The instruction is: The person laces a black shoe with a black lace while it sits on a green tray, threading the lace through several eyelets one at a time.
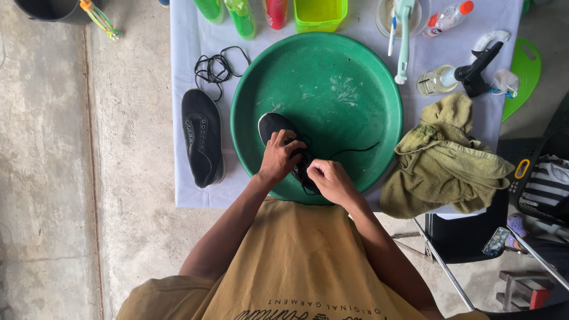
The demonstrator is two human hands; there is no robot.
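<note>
While black canvas lace-up shoe (274, 126) lies in round green plastic basin (332, 71), toe away from us, our left hand (278, 157) clamps its upper; right hand (328, 178) pinches black lace (354, 150) trailing rightward, nearer heel.

Along the far edge of the worktop (189, 35) we see two green bottles (228, 12), a red bottle (276, 12), a lime square tub (320, 15), a clear orange-capped bottle (447, 18), and a clear spray bottle (441, 80) with black trigger lying flat.
</note>
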